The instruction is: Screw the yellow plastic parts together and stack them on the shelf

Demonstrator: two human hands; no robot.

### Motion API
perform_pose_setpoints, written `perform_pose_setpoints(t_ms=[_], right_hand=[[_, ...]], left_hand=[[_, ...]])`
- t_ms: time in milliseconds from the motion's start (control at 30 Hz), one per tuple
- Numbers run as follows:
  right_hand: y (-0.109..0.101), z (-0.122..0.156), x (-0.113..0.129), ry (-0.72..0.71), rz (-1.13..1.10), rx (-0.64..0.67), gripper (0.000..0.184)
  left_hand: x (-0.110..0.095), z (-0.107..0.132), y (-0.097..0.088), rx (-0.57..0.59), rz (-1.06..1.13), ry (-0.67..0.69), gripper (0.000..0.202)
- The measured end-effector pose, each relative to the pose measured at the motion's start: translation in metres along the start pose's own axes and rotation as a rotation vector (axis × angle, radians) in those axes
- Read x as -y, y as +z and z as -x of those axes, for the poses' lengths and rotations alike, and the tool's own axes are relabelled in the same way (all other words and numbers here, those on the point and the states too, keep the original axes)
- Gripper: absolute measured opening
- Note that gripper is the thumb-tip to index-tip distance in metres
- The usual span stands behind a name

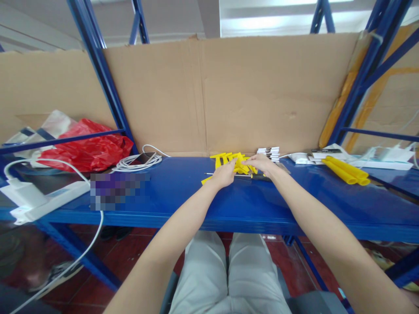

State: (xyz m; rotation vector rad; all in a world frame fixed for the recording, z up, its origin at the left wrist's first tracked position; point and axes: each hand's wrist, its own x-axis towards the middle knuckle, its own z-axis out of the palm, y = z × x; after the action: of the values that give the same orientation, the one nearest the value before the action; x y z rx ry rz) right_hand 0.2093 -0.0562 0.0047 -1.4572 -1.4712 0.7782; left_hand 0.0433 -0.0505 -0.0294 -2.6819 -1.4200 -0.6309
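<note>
Both my arms reach forward over a blue metal shelf. My left hand and my right hand meet over a heap of small yellow plastic pieces at the back of the shelf. The fingers of both hands are curled and pinch yellow pieces between them. A thin metal rod or tool lies on the shelf just under the hands. A small stack of white pieces stands right behind my right hand.
A cardboard sheet walls the back. A phone with a coiled white cable, a red plastic bag and a white power strip lie left. Yellow tubes and white packets lie right. Blue uprights flank the shelf.
</note>
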Motion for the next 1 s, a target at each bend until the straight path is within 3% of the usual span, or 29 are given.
perform_pose_setpoints(t_ms=[233, 433, 600, 1000], right_hand=[[-0.001, -0.001, -0.001, -0.007, 0.003, -0.012, 0.035], [0.000, -0.006, -0.005, -0.034, 0.001, -0.088, 0.036], [-0.001, -0.009, -0.009, 0.063, -0.028, -0.055, 0.023], [0.000, -0.017, -0.019, 0.154, -0.291, 0.063, 0.026]], left_hand=[[-0.002, 0.001, 0.000, -0.007, -0.012, 0.004, 0.054], [-0.001, 0.002, -0.001, -0.045, -0.050, 0.118, 0.042], [-0.005, 0.004, -0.004, -0.035, -0.081, 0.119, 0.041], [-0.008, 0.005, -0.003, -0.042, -0.112, 0.118, 0.041]])
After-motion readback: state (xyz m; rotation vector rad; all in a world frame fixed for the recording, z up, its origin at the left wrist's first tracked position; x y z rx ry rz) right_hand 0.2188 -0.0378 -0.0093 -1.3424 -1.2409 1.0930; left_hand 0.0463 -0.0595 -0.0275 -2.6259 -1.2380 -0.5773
